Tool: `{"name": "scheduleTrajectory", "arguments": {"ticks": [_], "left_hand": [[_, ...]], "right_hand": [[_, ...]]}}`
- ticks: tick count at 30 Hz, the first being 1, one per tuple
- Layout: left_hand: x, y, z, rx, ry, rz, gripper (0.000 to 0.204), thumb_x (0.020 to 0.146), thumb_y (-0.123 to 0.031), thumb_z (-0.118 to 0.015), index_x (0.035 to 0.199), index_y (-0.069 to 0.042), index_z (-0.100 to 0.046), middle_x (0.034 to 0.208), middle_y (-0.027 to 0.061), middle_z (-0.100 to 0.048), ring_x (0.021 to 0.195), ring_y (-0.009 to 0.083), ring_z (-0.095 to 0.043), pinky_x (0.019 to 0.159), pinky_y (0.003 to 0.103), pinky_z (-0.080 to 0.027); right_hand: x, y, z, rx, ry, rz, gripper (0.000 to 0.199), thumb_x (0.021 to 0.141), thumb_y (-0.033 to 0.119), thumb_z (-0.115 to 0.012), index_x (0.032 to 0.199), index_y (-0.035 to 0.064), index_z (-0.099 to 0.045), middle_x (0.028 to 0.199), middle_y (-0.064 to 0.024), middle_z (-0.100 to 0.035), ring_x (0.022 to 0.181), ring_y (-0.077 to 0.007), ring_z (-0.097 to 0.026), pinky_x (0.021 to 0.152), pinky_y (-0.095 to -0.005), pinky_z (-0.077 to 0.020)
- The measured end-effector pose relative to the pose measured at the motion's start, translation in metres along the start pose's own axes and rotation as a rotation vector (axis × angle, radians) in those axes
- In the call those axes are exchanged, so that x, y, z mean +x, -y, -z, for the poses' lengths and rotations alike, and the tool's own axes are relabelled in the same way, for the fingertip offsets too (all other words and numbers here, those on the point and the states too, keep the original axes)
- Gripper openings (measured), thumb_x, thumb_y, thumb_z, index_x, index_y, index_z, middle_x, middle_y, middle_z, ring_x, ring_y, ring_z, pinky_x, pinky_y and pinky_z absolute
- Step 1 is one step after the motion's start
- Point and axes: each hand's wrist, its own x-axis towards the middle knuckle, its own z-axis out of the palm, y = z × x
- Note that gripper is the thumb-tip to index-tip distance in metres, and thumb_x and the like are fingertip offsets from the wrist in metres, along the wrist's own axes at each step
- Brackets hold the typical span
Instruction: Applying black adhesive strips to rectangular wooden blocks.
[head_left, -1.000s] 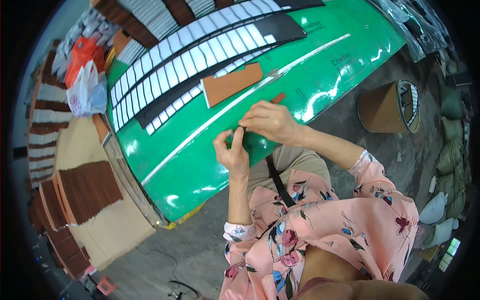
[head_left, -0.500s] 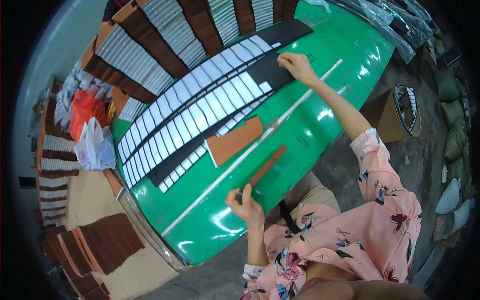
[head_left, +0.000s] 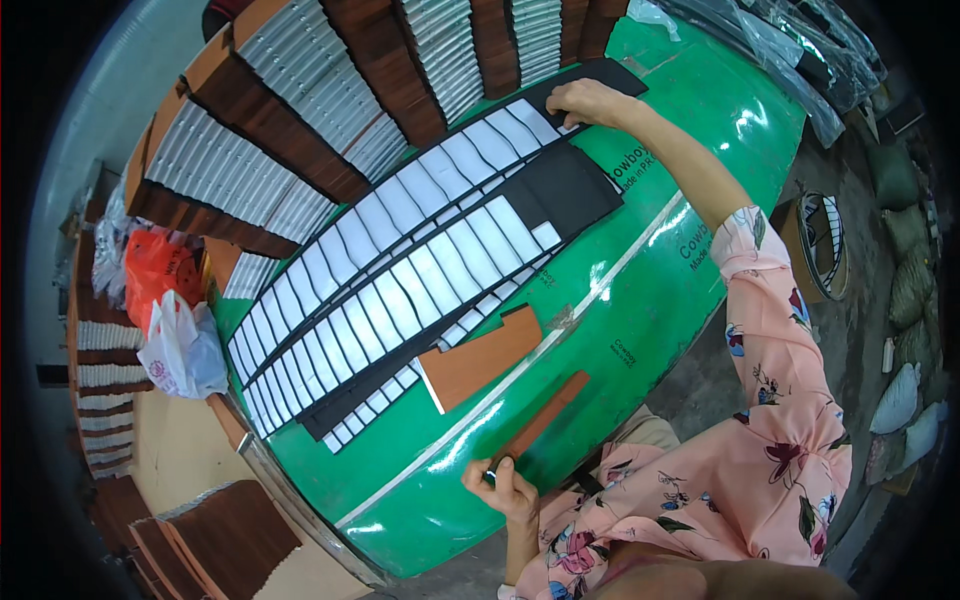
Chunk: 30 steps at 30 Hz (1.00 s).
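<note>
My left hand is at the near edge of the green table, with its fingers pinched on the near end of a narrow brown strip. My right hand is stretched far across the table. Its bent fingers press down on the last white piece in a row stuck along a long black strip. A second black strip carrying rows of white pieces lies just nearer. A brown rectangular sheet lies beside the narrow strip.
Stacks of brown and grey pieces line the table's far side. Orange and white plastic bags sit at the left, with more brown stacks below them. A round cardboard drum and sacks stand on the floor at the right.
My right hand left my left hand at the brown strip and reached out to the far end of the black strip. My left hand stayed on the strip's near end.
</note>
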Motion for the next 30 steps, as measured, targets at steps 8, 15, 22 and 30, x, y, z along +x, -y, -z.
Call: {"name": "scheduleTrajectory", "arguments": {"ticks": [8,15,22,30], "left_hand": [[0.004,0.004,-0.004,-0.017,-0.033,-0.021,0.041,0.083,0.014,-0.039,0.116,-0.01,-0.047,0.106,0.015,-0.04,0.091,0.0271,-0.045,0.075,0.038,-0.039],[0.002,0.001,-0.003,-0.036,-0.022,0.018,0.04,0.082,0.015,-0.042,0.113,-0.008,-0.051,0.107,0.0152,-0.041,0.096,0.0294,-0.047,0.081,0.038,-0.04],[-0.005,-0.006,-0.001,-0.067,-0.023,0.077,0.028,0.083,0.013,-0.047,0.103,-0.001,-0.059,0.108,0.0152,-0.042,0.095,0.0278,-0.049,0.08,0.034,-0.041],[0.021,0.022,0.032,-0.099,-0.057,0.001,0.021,0.076,0.009,-0.058,0.091,-0.003,-0.065,0.093,0.0122,-0.055,0.084,0.0259,-0.053,0.072,0.034,-0.044]], "right_hand": [[-0.012,-0.013,-0.031,-0.021,-0.297,0.121,0.012,0.074,0.005,-0.062,0.083,0.0018,-0.056,0.078,-0.0117,-0.058,0.075,-0.032,-0.059,0.064,-0.04,-0.0469],[-0.011,-0.007,-0.028,0.131,-0.334,-0.166,0.012,0.077,0.005,-0.061,0.089,0.0027,-0.061,0.085,-0.0138,-0.064,0.081,-0.0331,-0.062,0.069,-0.0409,-0.0482],[-0.037,0.031,-0.012,1.034,-0.621,-0.679,0.021,0.092,0.022,-0.051,0.1,0.0026,-0.056,0.101,-0.0085,-0.064,0.09,-0.019,-0.064,0.078,-0.0313,-0.0493],[-0.131,0.181,0.012,1.59,-0.306,-0.378,0.028,0.093,0.021,-0.051,0.114,0.0019,-0.052,0.1,-0.0057,-0.06,0.096,-0.0147,-0.059,0.086,-0.0294,-0.0476]]}}
